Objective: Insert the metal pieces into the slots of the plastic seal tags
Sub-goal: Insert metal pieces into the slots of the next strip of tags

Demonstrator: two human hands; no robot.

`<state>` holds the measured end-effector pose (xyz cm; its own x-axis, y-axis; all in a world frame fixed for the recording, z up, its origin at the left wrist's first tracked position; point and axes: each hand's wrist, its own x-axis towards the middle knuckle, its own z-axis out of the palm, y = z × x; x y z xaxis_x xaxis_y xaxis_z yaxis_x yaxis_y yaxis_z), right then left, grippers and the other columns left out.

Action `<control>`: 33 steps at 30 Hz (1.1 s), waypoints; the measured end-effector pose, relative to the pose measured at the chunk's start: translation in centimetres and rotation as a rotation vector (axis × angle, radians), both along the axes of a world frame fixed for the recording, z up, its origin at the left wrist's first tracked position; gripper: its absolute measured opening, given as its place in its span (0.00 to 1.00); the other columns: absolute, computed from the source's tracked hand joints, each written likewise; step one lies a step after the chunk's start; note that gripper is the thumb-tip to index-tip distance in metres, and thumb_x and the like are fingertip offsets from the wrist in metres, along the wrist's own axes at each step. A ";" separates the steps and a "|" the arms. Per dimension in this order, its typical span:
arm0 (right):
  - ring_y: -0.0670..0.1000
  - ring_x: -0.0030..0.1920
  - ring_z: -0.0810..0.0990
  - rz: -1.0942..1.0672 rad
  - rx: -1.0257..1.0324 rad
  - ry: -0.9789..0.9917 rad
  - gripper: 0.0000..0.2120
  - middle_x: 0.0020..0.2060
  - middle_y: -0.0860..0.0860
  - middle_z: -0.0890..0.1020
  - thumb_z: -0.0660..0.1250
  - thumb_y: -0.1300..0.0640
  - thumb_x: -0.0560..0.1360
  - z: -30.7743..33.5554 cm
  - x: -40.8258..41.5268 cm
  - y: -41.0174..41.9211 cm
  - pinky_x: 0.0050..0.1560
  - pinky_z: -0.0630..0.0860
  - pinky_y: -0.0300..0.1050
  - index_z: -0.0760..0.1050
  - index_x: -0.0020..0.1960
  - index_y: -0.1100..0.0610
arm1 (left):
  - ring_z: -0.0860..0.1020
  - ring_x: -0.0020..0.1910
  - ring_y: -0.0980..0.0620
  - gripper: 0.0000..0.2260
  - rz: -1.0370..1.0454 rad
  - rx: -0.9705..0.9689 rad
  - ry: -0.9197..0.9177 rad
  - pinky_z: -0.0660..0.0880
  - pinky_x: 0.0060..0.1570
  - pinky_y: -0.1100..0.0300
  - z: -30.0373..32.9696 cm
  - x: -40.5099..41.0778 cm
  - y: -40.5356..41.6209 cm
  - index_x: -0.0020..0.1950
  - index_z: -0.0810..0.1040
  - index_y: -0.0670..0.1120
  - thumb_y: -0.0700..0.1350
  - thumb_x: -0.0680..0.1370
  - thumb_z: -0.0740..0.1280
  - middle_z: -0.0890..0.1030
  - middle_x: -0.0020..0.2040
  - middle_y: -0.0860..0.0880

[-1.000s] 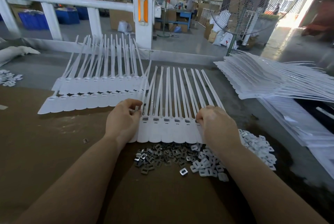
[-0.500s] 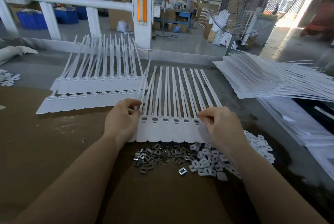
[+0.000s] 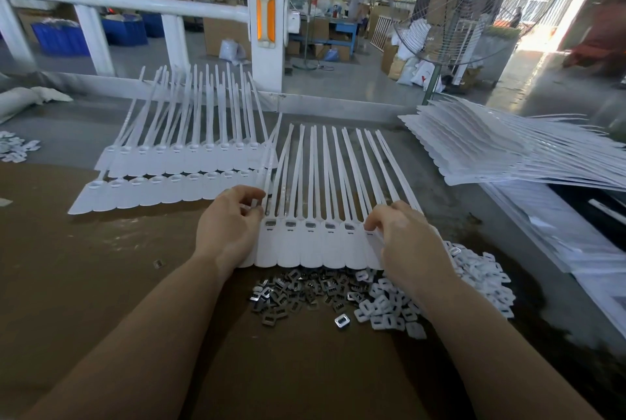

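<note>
Cardboard-brown worktop (image 3: 101, 284) spreads under everything. Stacked white tag strips (image 3: 508, 155) lie far right; two finished rows of tags (image 3: 176, 179) lie left. Directly before me sits the row of plastic seal tags (image 3: 311, 250), tails pointing away, metal showing in several slots. My left hand (image 3: 230, 226) curls its fingers on that row's left end; my right hand (image 3: 406, 236) pinches its rightmost tag. Just nearer me lies the heap of metal pieces (image 3: 298, 291), touching a heap of white plastic caps (image 3: 474, 280) on its right.
</note>
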<state>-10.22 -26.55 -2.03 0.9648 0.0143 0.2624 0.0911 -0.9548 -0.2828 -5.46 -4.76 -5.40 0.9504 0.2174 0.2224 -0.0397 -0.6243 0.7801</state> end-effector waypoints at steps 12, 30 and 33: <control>0.47 0.54 0.72 0.115 0.049 -0.017 0.08 0.53 0.47 0.74 0.63 0.58 0.77 1.3 -2.0 1.0 0.60 0.70 0.44 0.78 0.54 0.52 | 0.71 0.39 0.63 0.08 0.000 0.000 -0.005 0.65 0.35 0.68 -0.2 0.1 0.0 0.56 0.77 0.54 0.44 0.78 0.64 0.76 0.49 0.52; 0.47 0.54 0.70 0.399 -0.094 0.111 0.09 0.51 0.46 0.75 0.65 0.51 0.76 1.4 -3.7 3.1 0.57 0.68 0.43 0.80 0.54 0.50 | 0.72 0.39 0.62 0.08 0.010 -0.025 0.005 0.64 0.34 0.68 -0.3 0.2 0.0 0.54 0.77 0.56 0.44 0.78 0.64 0.76 0.45 0.54; 0.48 0.53 0.70 0.389 -0.091 0.097 0.09 0.51 0.47 0.75 0.65 0.51 0.76 1.3 -3.7 3.1 0.56 0.69 0.43 0.80 0.53 0.50 | 0.72 0.39 0.62 0.08 0.010 -0.023 0.004 0.64 0.33 0.68 -0.3 0.2 0.0 0.53 0.76 0.56 0.44 0.78 0.64 0.76 0.45 0.54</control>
<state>-13.93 -23.48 -0.77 0.9029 0.4024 0.1512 0.4278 -0.8758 -0.2235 -5.26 -4.76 -5.67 0.9490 0.2320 0.2134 -0.0302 -0.6069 0.7942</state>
